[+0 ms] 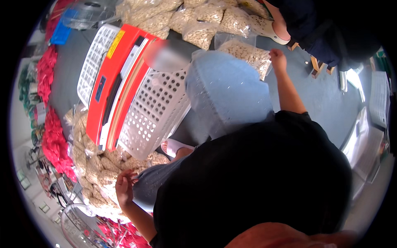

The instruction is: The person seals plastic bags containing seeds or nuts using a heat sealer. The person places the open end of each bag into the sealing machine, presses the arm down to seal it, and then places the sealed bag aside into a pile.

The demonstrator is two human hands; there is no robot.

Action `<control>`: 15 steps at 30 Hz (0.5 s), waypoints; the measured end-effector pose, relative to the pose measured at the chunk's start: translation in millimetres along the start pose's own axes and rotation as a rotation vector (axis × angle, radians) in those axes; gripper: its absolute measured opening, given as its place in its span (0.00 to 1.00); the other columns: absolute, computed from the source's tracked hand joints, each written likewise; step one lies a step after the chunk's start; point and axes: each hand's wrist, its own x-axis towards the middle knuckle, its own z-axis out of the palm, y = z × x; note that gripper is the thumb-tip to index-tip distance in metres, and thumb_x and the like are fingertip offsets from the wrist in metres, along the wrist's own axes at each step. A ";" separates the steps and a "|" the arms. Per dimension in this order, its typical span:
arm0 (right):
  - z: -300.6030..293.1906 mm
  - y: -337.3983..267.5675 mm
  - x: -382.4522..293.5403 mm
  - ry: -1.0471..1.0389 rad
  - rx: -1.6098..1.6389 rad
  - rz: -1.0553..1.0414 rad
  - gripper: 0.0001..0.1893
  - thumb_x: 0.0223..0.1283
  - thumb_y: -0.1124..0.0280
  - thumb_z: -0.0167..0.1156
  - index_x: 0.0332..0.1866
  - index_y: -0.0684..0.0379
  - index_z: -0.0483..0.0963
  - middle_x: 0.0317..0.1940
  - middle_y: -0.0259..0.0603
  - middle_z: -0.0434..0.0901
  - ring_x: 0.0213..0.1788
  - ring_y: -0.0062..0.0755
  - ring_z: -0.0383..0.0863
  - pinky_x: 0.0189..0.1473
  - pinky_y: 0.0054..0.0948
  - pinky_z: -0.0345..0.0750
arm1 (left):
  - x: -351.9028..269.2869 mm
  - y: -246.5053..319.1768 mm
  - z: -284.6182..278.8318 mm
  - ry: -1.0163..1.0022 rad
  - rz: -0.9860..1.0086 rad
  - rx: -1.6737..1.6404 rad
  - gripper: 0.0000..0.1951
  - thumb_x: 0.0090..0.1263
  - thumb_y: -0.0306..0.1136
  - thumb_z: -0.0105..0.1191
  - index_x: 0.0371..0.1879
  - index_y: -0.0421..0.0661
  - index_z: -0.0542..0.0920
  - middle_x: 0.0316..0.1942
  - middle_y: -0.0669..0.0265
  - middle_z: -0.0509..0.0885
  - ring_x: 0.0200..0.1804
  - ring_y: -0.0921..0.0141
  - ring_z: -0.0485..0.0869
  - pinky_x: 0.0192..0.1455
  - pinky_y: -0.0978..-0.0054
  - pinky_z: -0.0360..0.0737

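Observation:
My right hand pinches the edge of a clear plastic bag filled with small flat beige pieces, lying beyond my right knee. My left hand is beside my left knee, its fingers loosely curled and apart with nothing visible in them. Near that hand, several filled bags are heaped on the floor. In front of my knees stands a red impulse bag sealer with a yellow label, resting on an upturned white plastic crate. A blurred patch hides the sealer's far end.
More filled bags lie along the top. Another person's leg and cream clog are close to them, beside a wooden stool. Red sacks line the left side, with a blue tray and a pedestal fan.

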 end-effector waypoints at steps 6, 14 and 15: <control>61.5 -32.8 11.9 0.140 -0.365 -0.277 0.36 0.40 0.50 0.63 0.51 0.65 0.63 0.42 0.53 0.71 0.46 0.47 0.71 0.48 0.34 0.69 | 27.7 22.5 42.4 -0.144 -0.042 0.081 0.20 0.62 0.41 0.49 0.45 0.35 0.70 0.43 0.58 0.75 0.44 0.68 0.76 0.45 0.72 0.73; 140.4 -69.0 58.9 -0.832 -0.631 -0.608 0.22 0.49 0.55 0.54 0.45 0.61 0.70 0.40 0.51 0.75 0.44 0.45 0.74 0.46 0.36 0.70 | 78.0 42.2 86.1 -0.374 0.063 0.334 0.15 0.62 0.34 0.48 0.42 0.36 0.74 0.41 0.61 0.77 0.42 0.71 0.75 0.45 0.76 0.71; 145.4 -42.7 76.1 -0.680 -0.537 -0.770 0.16 0.52 0.56 0.49 0.35 0.59 0.75 0.31 0.48 0.77 0.38 0.47 0.75 0.41 0.38 0.71 | 86.7 49.2 92.9 -0.409 0.074 0.366 0.13 0.62 0.34 0.49 0.41 0.37 0.75 0.40 0.62 0.78 0.42 0.71 0.75 0.45 0.76 0.71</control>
